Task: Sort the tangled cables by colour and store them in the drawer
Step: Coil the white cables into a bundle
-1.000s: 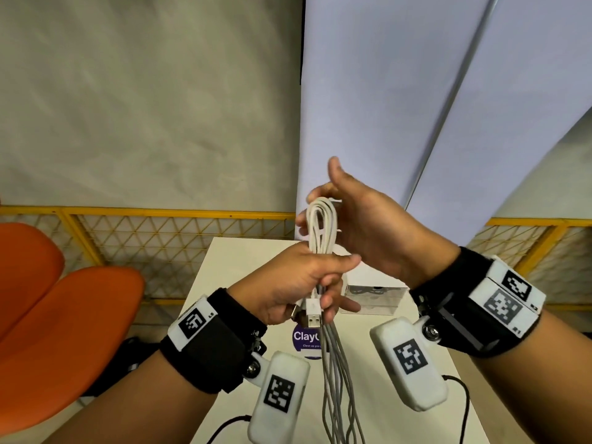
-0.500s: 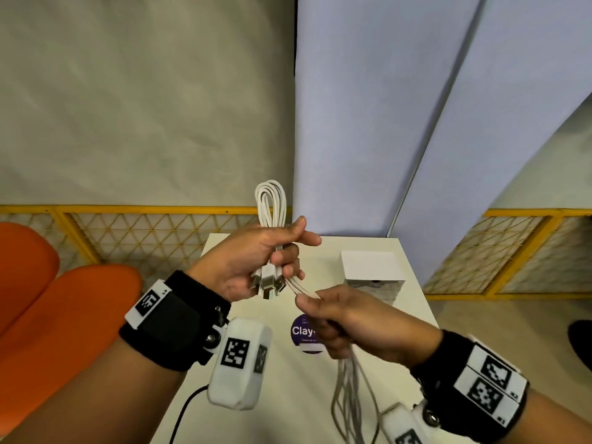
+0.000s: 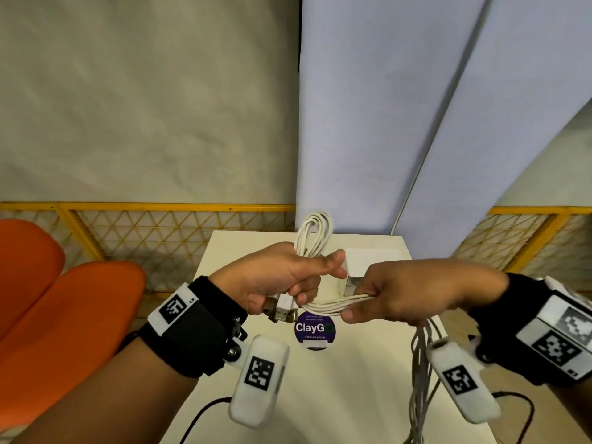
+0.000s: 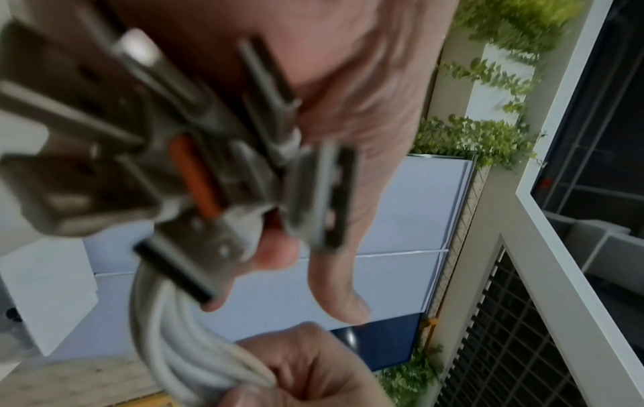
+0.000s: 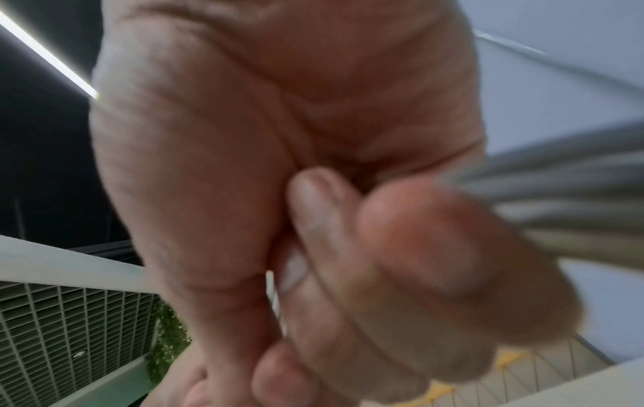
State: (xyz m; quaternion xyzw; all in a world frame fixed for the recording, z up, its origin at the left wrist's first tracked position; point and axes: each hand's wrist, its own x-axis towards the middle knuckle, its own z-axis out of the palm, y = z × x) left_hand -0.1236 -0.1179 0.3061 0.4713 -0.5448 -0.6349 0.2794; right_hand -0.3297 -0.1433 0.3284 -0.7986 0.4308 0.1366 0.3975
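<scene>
Since the frame 0.5 s back, my right hand (image 3: 413,293) has swung out to the right, drawing the bundle of white USB cables (image 3: 323,305) sideways so it runs level between both hands above the tabletop instead of hanging straight down. My left hand (image 3: 278,283) has its fingers curled tight round the folded loop, which stands up above the fist, with the metal USB plugs (image 3: 282,310) poking out below. The right hand's fingers and thumb are clenched round the strands just beside the left hand; the slack hangs down toward the table's near right edge. The cream rectangular tabletop (image 3: 346,395) carries a round purple "ClayGo" sticker (image 3: 314,328) and, toward the far edge, a small white box (image 3: 371,261).
</scene>
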